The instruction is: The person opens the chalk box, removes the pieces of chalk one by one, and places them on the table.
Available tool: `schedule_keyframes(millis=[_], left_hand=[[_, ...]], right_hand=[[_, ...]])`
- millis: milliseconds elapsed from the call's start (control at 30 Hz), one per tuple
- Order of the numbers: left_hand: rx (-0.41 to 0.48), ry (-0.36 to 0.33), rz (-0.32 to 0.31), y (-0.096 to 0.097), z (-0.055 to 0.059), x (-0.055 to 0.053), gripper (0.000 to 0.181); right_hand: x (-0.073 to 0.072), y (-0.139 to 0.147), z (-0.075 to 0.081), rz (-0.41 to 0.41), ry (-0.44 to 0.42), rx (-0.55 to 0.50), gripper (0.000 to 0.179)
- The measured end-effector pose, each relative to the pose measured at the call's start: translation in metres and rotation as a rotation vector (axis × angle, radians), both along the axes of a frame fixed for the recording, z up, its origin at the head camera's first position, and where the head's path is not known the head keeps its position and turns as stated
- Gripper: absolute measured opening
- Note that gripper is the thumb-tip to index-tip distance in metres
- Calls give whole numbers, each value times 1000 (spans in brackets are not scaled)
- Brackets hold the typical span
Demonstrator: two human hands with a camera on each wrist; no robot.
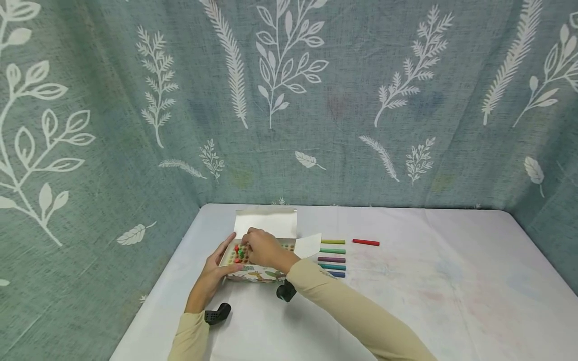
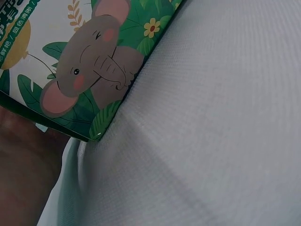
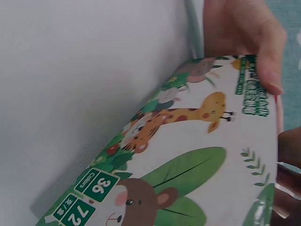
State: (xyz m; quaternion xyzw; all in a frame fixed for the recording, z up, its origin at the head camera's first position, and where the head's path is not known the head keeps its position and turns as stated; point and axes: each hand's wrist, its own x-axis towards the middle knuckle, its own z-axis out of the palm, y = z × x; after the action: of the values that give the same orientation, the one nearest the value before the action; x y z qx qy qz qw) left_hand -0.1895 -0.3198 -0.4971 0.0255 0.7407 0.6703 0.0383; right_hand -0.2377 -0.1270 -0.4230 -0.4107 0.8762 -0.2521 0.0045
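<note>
An open cardboard box (image 1: 259, 273) printed with cartoon animals stands on the table, its white lid (image 1: 265, 223) raised at the back. Inside is a tray of small round holes (image 1: 288, 246). A few red and green stick ends (image 1: 237, 248) poke up at its left part. My left hand (image 1: 212, 273) holds the box's left end, thumb along the front edge. Over the middle of the tray, my right hand (image 1: 264, 248) reaches in with bent fingers. Its fingertips are hidden, so I cannot tell whether they pinch anything. The right wrist view shows the printed box front (image 3: 188, 136).
Several coloring sticks lie in a row right of the box, among them a yellow-green stick (image 1: 333, 241), a purple stick (image 1: 331, 259) and a teal stick (image 1: 333, 267). Farther right lies a red stick (image 1: 366, 242). A side flap (image 1: 308, 245) sticks out rightward over the row's left ends.
</note>
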Motion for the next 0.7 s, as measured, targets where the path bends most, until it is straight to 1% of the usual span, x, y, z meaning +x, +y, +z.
schedule_keyframes(millis=[133,267,367,500,600,700], left_hand=[[3,2,-1,0,0,0,88],[6,10,-12,0,-1,-1,88],[6,13,-20,0,-2,-2,88],[16,5,-7,0,-1,-2,88],[26,-1,11,0,0,-1,88],[23,-2,16,1,1,0,88]], right_hand=[[-1,-4,-1,-12,63,45,21],[-4,-6,-4,-19,108,41,17],[-7,-7,-6,-27,101,24,18],[-8,-7,-7,-25,75,-16,18],[-7,-6,-4,-21,85,-52,19],[-7,-5,2,-17,112,-106,20]])
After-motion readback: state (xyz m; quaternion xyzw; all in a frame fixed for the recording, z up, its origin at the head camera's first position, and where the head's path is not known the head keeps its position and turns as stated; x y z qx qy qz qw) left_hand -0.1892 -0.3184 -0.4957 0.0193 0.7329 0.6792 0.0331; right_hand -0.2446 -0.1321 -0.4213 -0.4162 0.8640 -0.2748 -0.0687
